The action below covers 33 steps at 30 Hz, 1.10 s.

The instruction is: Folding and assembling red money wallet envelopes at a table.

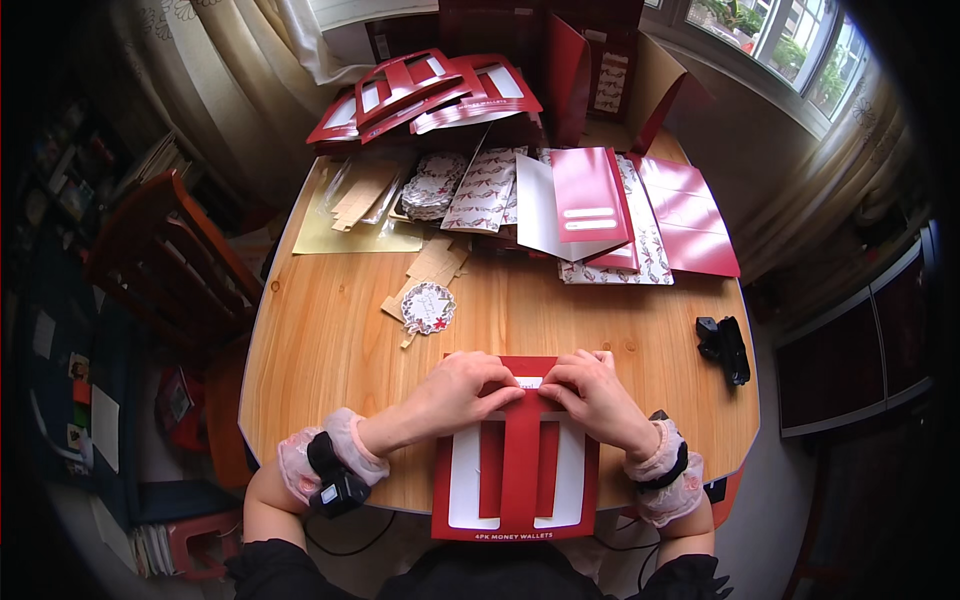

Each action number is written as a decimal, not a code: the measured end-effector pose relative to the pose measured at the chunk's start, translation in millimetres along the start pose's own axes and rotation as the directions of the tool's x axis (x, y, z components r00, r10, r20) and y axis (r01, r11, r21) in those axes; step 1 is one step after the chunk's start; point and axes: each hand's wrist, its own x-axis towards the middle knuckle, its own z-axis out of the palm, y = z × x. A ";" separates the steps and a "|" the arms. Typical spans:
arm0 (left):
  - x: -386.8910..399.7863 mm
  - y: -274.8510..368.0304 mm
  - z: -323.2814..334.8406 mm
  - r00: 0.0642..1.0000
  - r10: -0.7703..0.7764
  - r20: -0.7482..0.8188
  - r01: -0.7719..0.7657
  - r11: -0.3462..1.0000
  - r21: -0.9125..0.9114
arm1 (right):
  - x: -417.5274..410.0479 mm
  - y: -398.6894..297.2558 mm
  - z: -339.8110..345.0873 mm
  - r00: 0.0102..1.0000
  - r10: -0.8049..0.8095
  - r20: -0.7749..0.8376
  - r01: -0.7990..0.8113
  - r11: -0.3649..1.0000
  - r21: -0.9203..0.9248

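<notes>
A red cardboard money-wallet pack (520,480) lies before me, its lower end reaching past the table's front edge. It has two white window areas and a red strip down the middle. Near its top is a small white label (529,382) bearing writing. My left hand (476,382) pinches the label's left end between thumb and fingers. At the right end, the fingertips of my right hand (583,386) are closed on it in the same way. Whether the label is stuck down under my fingers is hidden.
A wreath-printed round tag (428,308) lies beside tan adhesive strips (435,262). Red wallets (592,195), patterned cards (484,187) and stacked tags (433,184) cover the table's back. Red packs (480,90) pile behind them. A black device (724,349) sits near the right edge.
</notes>
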 end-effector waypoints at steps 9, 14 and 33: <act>-2.3 1.3 -12.8 0.993 -0.071 0.097 0.077 0.995 -0.060 | 0.5 0.1 -0.4 0.998 0.020 0.054 -0.022 0.999 0.043; -2.7 -0.3 -14.1 0.995 -0.046 0.090 0.049 0.998 -0.029 | 1.4 -3.1 -1.4 1.000 0.000 0.030 -0.001 1.000 0.025; -8.2 0.8 -47.9 0.941 -0.161 0.297 0.175 0.984 -0.023 | 1.3 -1.9 -3.9 0.998 0.047 0.029 -0.048 0.998 0.033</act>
